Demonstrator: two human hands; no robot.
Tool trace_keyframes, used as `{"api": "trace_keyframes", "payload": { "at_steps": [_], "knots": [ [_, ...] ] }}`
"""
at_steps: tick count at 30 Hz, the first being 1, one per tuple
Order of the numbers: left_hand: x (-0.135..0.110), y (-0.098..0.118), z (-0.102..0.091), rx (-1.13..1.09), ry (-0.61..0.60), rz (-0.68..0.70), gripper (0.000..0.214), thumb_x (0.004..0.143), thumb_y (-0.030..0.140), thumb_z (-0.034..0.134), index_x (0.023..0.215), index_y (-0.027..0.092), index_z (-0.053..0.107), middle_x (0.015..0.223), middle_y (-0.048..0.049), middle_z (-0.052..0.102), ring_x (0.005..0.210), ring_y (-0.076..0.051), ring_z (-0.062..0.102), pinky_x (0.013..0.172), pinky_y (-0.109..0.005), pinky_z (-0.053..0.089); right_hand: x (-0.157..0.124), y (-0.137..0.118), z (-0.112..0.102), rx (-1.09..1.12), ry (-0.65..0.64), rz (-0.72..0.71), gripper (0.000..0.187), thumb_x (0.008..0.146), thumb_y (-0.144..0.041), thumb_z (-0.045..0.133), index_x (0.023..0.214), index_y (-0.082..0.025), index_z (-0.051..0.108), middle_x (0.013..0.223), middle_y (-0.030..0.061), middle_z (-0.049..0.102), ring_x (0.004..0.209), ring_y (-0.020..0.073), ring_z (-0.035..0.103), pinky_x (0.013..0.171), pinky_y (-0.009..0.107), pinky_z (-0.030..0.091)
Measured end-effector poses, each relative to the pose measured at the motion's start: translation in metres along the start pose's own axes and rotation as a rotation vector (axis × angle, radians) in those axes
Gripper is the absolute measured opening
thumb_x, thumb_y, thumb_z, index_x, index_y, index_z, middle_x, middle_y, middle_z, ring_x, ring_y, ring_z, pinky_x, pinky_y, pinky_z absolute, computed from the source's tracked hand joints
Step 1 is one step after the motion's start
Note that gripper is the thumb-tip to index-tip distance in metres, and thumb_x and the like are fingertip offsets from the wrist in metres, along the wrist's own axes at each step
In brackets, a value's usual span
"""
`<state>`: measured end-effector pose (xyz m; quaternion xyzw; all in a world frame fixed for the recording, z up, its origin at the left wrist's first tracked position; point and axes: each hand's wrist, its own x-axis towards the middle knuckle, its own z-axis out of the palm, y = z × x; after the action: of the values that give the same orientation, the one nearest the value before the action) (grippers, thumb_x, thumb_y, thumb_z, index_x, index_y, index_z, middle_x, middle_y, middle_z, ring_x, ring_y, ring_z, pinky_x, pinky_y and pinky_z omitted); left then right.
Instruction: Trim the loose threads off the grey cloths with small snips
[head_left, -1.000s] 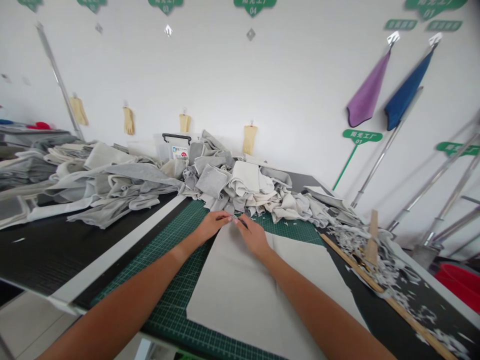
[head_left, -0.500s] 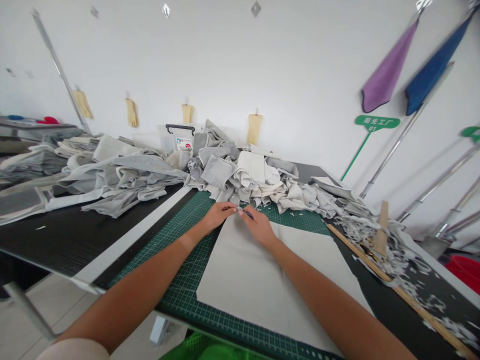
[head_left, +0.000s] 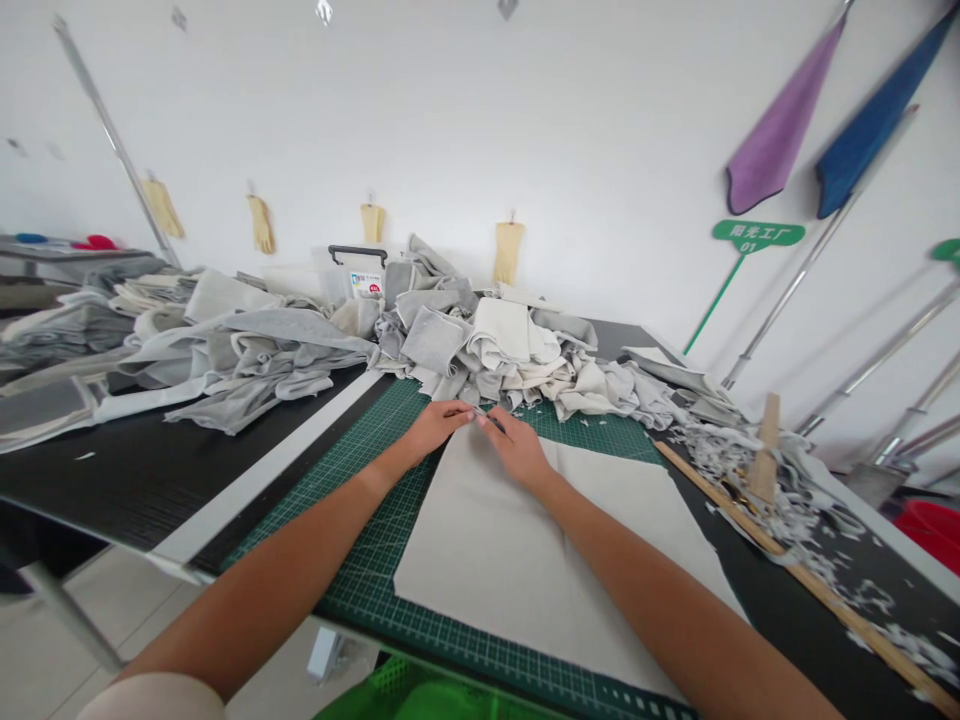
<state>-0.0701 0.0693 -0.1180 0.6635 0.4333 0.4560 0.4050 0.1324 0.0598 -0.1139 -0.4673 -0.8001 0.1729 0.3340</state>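
A large off-white cloth (head_left: 517, 570) lies flat on a green cutting mat (head_left: 360, 540), with a soft crease running through it. At its far left corner, my left hand (head_left: 439, 425) is closed in a pinch on the cloth's edge. My right hand (head_left: 517, 445) meets it there, its fingers wrapped round a small dark tool (head_left: 496, 425) whose tip points at the pinched corner. The fingers hide most of the tool, so its exact kind does not show. Both forearms stretch over the cloth, the right one covering part of it.
Behind the hands rises a heap of grey and white cloth pieces (head_left: 502, 335); more cloths (head_left: 247, 340) spread to the left. Right of the mat are a long wooden strip (head_left: 825, 595), a shorter wooden piece (head_left: 765, 455) and shredded scraps (head_left: 825, 520). A clear box (head_left: 337, 275) stands behind.
The view has shifted slightly. Both hands stay together at the cloth's far left corner, with hardly any movement of the fingers.
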Motion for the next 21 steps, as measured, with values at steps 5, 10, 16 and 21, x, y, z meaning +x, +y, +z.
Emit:
{"api": "trace_keyframes", "payload": {
  "at_steps": [5, 10, 16, 21],
  "knots": [
    [0.0008, 0.0004, -0.0001, -0.005, 0.011, 0.002, 0.038, 0.085, 0.046, 0.066, 0.102, 0.014, 0.076, 0.104, -0.0074, 0.076, 0.100, -0.025, 0.065, 0.091, -0.032, 0.048, 0.0000, 0.0000, 0.0006, -0.021, 0.024, 0.002, 0.039, 0.101, -0.057, 0.036, 0.094, -0.026, 0.058, 0.073, -0.0011, 0.060, 0.070, 0.0185, 0.057, 0.067, 0.025, 0.035],
    [-0.0003, 0.0025, 0.0009, -0.013, 0.007, 0.000, 0.039, 0.085, 0.048, 0.065, 0.104, 0.015, 0.075, 0.102, -0.0065, 0.076, 0.097, -0.023, 0.065, 0.087, -0.031, 0.048, -0.0007, -0.0007, -0.0016, 0.001, 0.013, 0.001, 0.039, 0.101, -0.057, 0.036, 0.093, -0.025, 0.059, 0.076, -0.0005, 0.062, 0.073, 0.0187, 0.058, 0.068, 0.025, 0.036],
    [-0.0012, 0.0053, 0.0011, -0.034, -0.004, -0.003, 0.040, 0.084, 0.049, 0.066, 0.103, 0.015, 0.075, 0.101, -0.0063, 0.075, 0.096, -0.023, 0.065, 0.087, -0.029, 0.048, -0.0002, -0.0010, -0.0015, -0.005, 0.012, 0.005, 0.038, 0.101, -0.055, 0.037, 0.092, -0.025, 0.058, 0.075, -0.0006, 0.062, 0.073, 0.0185, 0.059, 0.067, 0.025, 0.035],
    [0.0005, 0.0033, 0.0015, -0.027, 0.004, 0.002, 0.039, 0.084, 0.049, 0.066, 0.103, 0.016, 0.075, 0.101, -0.0060, 0.075, 0.095, -0.022, 0.065, 0.085, -0.030, 0.048, -0.0009, -0.0017, -0.0017, -0.029, 0.023, -0.005, 0.038, 0.102, -0.054, 0.036, 0.092, -0.025, 0.058, 0.075, -0.0004, 0.062, 0.072, 0.0186, 0.059, 0.066, 0.025, 0.035]
  ]
}}
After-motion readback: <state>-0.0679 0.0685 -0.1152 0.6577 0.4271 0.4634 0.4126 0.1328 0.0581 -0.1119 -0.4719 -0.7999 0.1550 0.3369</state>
